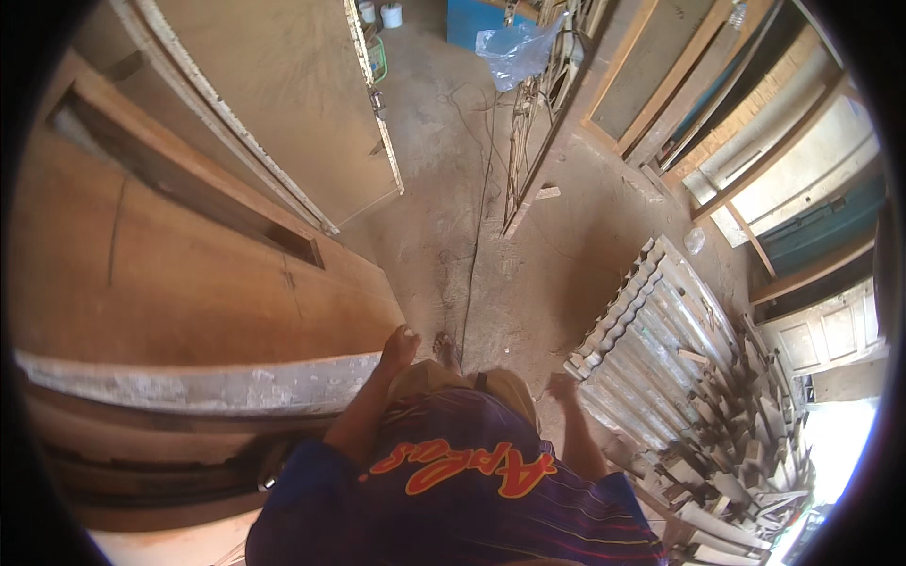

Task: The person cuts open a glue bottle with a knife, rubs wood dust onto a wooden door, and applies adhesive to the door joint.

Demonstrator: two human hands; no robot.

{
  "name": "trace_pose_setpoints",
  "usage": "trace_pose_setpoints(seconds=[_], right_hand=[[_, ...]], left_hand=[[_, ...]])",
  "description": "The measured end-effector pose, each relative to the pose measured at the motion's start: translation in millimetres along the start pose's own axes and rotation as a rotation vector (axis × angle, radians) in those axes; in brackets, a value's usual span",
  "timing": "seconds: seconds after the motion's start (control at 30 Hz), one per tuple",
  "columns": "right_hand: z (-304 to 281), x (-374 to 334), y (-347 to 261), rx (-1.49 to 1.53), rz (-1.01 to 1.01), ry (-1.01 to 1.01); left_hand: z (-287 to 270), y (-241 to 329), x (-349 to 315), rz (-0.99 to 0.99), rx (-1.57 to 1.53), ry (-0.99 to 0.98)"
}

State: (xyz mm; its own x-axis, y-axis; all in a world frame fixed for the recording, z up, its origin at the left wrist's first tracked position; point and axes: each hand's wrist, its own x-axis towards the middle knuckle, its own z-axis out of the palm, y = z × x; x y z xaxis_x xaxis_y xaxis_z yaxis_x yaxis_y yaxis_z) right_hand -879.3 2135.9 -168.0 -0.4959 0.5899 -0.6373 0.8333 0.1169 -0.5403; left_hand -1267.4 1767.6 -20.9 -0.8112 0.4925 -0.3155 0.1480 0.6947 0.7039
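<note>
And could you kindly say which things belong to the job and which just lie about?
Likely the job's, being nearest:
brown panel, by left hand
corrugated sheets, by right hand

Lying about:
clear plastic bag
wood scraps
white tub

Glare [838, 451] whitens the lower right — edges bow.
</note>
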Motion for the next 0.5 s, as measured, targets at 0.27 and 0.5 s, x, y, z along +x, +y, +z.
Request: trace_pose_setpoints(seconds=[0.27,0.5], right_hand=[[12,92,-189,0.019,-0.248,0.11],[-22,222,-306,-0.332,-0.625,0.401]], left_hand=[[-76,156,270,0.137,0.092,-0.373],[-60,227,525,0.317,0.179,-0.399]])
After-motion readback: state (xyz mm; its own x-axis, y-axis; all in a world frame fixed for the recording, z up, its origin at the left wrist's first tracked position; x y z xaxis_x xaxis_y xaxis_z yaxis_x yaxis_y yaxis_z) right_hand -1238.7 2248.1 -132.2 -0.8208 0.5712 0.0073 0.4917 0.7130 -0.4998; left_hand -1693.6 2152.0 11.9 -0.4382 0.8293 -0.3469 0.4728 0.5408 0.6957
